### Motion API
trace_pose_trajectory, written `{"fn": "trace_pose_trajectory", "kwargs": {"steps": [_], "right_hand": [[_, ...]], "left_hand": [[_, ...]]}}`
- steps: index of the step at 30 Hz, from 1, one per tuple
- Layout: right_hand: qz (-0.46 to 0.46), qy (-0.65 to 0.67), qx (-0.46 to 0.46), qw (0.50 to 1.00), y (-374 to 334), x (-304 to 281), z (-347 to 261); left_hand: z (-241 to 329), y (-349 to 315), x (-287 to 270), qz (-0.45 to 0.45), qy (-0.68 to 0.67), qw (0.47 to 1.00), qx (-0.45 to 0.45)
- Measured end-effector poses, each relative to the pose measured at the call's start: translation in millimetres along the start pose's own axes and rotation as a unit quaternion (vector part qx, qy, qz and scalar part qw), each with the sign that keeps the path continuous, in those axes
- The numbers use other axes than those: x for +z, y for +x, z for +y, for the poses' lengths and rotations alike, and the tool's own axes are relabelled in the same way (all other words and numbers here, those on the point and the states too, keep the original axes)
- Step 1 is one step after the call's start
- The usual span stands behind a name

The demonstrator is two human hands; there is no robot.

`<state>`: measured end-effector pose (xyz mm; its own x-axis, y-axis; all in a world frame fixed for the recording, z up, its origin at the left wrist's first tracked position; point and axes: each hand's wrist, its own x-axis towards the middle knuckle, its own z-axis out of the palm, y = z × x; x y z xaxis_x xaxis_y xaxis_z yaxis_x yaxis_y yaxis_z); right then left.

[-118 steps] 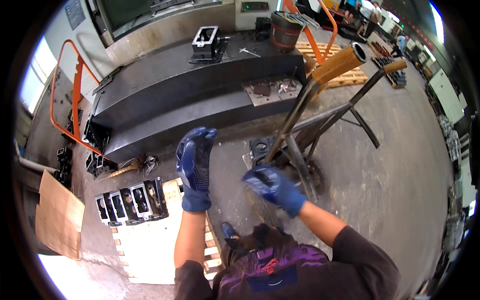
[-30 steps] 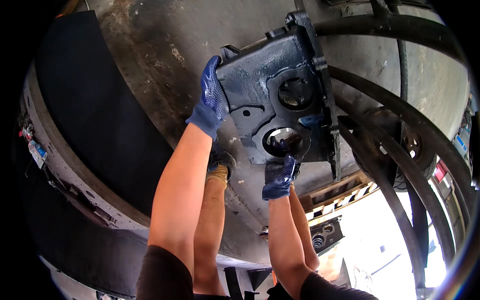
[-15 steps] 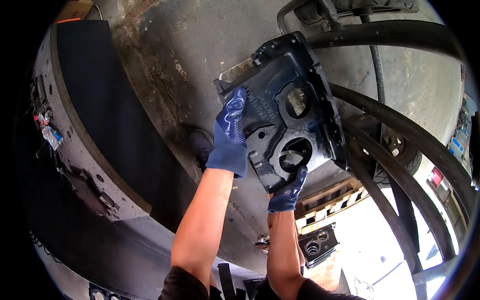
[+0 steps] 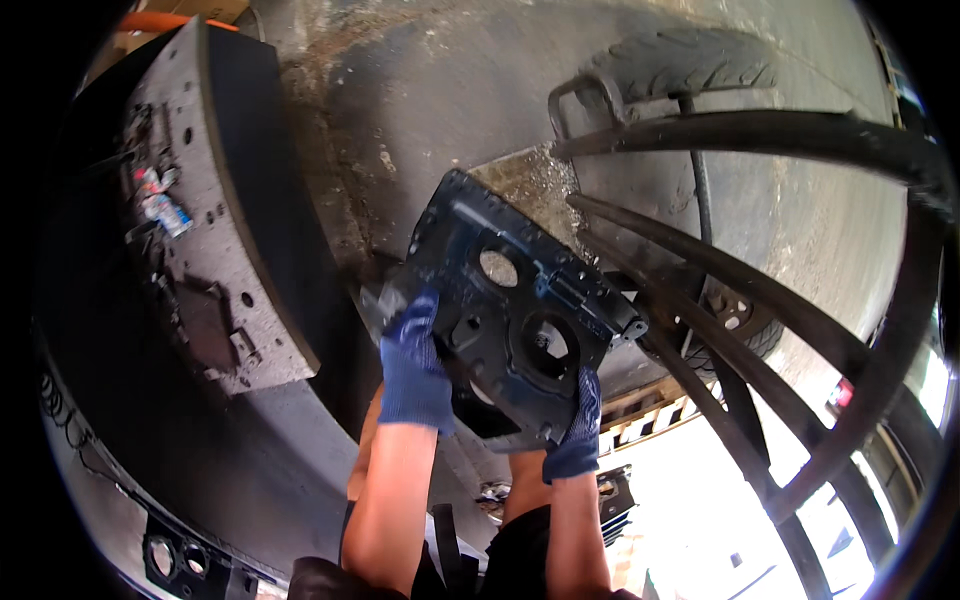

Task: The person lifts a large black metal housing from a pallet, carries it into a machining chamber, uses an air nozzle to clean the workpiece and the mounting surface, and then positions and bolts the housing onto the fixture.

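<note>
I hold a black cast-metal housing (image 4: 455, 300) tilted in front of me, with round openings through its face and a bolted flange along its far edge. My left hand (image 4: 413, 365), in a blue coated glove, grips the near left edge, thumb side over the face. Gloved the same way, my right hand (image 4: 577, 430) is closed on the near right corner, beside the larger round opening. The fingers under the casting are hidden on both sides.
Left of me stands a metal bench (image 4: 230, 290) bearing small tools and a spray can (image 4: 168, 215). A frame of thick dark tubes (image 4: 760, 130) curves along the right, with wheels near it. Similar castings lie at lower left (image 4: 175, 555) and lower right (image 4: 617, 495), beyond a wooden pallet (image 4: 640, 420).
The housing has come nearer to me and turned, its flanged edge now slanting across the far side. Both hands moved with it, keeping their grip. The view has shifted too.
</note>
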<state>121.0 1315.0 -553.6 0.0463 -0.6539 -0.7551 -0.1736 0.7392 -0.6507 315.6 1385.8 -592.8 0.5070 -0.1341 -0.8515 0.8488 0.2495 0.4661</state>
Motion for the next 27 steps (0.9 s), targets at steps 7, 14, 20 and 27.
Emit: {"fn": "trace_pose_trajectory", "kwargs": {"steps": [7, 14, 20, 27], "right_hand": [[-0.101, -0.216, 0.018, 0.971, -107.0, -45.7, -60.6], [-0.249, -0.278, 0.013, 0.928, -194.7, -19.3, -167.5], [-0.331, -0.367, -0.065, 0.867, -236.7, -21.6, -216.6], [-0.492, -0.521, -0.409, 0.565, -323.7, -58.1, -277.8]], "left_hand": [[45.5, -144.5, -67.6, 0.098, -0.046, 0.989, -0.103], [123.9, -304.7, -55.8, -0.020, -0.257, 0.962, -0.090], [151.3, -392.1, -66.9, -0.115, -0.387, 0.913, -0.056], [110.2, -557.2, -121.9, -0.155, -0.575, 0.802, 0.049]]}}
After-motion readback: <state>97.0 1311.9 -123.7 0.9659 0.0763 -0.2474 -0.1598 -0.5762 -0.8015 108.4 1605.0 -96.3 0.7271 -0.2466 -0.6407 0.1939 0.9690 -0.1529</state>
